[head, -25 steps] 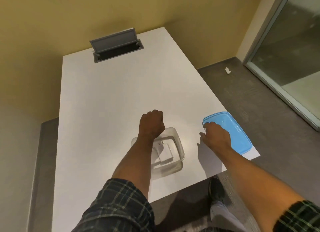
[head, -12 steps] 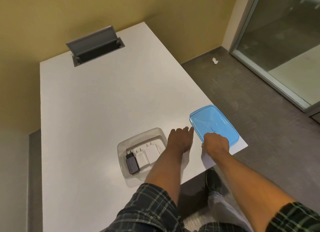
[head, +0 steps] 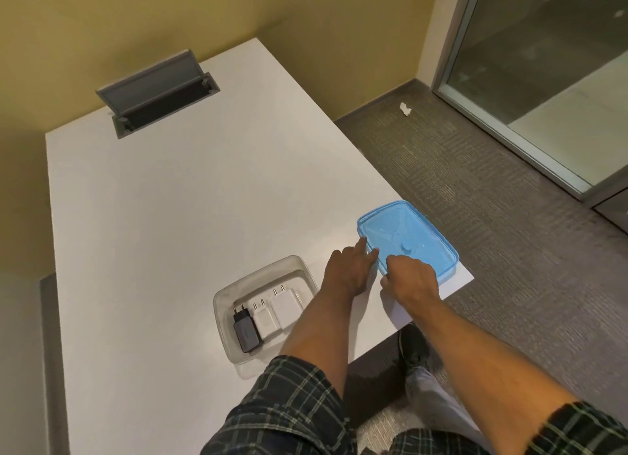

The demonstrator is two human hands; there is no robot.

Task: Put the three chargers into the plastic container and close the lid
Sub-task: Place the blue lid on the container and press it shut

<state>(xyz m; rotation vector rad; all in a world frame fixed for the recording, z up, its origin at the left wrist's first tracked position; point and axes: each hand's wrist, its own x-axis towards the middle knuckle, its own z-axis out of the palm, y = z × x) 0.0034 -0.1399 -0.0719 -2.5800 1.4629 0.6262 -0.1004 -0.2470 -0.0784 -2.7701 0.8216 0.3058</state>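
Note:
A clear plastic container point(head: 221, 298) sits near the table's front edge with no lid on it. Inside lie a dark charger point(head: 245, 332) and two white chargers point(head: 265, 320) point(head: 287, 306), side by side. To the right, at the table's corner, lies the blue lid point(head: 414, 237). My left hand point(head: 348, 267) rests flat on the table, fingertips touching the lid's near left edge. My right hand point(head: 409, 279) pinches the lid's near edge; its fingertips are partly hidden.
The white table point(head: 170, 216) ends just right of the lid, with grey carpet beyond. A grey cable hatch point(head: 156, 91) stands open at the far end. A shoe point(head: 413, 349) shows below the front edge. A glass partition is at far right.
My left hand has left the container, uncovering the three chargers, and moved right to the lid's edge. My right hand stayed at the lid.

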